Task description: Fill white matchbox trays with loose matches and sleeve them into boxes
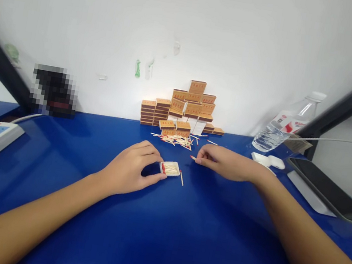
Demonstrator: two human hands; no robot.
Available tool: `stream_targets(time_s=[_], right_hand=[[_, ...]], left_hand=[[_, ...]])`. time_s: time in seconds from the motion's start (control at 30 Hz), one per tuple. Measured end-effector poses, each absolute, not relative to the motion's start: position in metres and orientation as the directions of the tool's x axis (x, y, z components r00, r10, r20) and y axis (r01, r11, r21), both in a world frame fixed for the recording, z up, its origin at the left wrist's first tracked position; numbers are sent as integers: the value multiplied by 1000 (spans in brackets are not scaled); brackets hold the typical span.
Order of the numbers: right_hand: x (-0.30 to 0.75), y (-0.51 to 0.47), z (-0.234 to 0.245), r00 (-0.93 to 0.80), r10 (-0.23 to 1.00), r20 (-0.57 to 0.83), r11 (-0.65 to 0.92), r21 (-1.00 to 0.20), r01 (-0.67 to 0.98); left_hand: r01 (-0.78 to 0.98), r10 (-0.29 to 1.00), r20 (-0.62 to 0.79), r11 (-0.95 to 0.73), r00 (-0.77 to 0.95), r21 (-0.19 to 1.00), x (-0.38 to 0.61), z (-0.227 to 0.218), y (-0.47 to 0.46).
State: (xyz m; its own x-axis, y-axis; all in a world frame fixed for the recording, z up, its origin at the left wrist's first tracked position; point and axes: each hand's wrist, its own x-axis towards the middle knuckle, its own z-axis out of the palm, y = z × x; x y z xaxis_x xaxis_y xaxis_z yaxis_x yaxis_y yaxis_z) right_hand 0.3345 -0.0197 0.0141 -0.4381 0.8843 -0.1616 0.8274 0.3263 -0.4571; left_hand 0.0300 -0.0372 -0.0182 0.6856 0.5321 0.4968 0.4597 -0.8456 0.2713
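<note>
– Where's the match [193, 157]?
– Over the surface [179, 231], right of the matchbox tray [174, 169]; right hand [216, 160] grip pinched on it, red head leftward. Left hand [133, 165] grip clamps the tray's left end.
– Handling?
– Match likely light, stiff, snappable: hold mid-stick. Tray probably crushable: hold walls lightly.

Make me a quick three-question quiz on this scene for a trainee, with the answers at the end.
1. True or false: the left hand holds a small white tray with matches inside.
2. What is pinched in the right hand?
A. The bottle
B. A single match
C. The power strip
3. Fill in the blank: a loose pile of matches lies in front of the stacked ____.
Key: 1. True. 2. B. 3. Matchboxes.
</note>
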Motion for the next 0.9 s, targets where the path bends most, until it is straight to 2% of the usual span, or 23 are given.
stream_targets(time_s=[0.1, 0.2, 0.33, 0.5, 0.63, 0.77, 0.9], right_hand=[[317, -31, 17, -518, 850, -98, 384, -557, 736], [301, -42, 15, -554, 833, -17, 445, -574, 688], [284, -53, 6, -584, 809, 75, 542, -482, 689], [273, -58, -5, -622, 764, 172, 644, -258, 720], [276, -56, -4, -641, 737, 213, 676, -236, 699], [285, -51, 4, -568, 777, 272, 626, -243, 741], [291, -46, 6, -455, 869, 193, 491, -230, 840]], left_hand=[[464, 536, 499, -843, 681, 272, 30, -19, -37], [459, 536, 498, -843, 681, 280, 30, -20, -37], [452, 528, 495, -849, 690, 276, 30, -21, -37], [436, 506, 492, -862, 709, 258, 31, -21, -38], [438, 505, 505, -862, 699, 255, 30, -20, -37], [460, 521, 523, -851, 675, 254, 29, -19, -34], [521, 547, 600, -819, 583, 240, 27, -19, -32]])
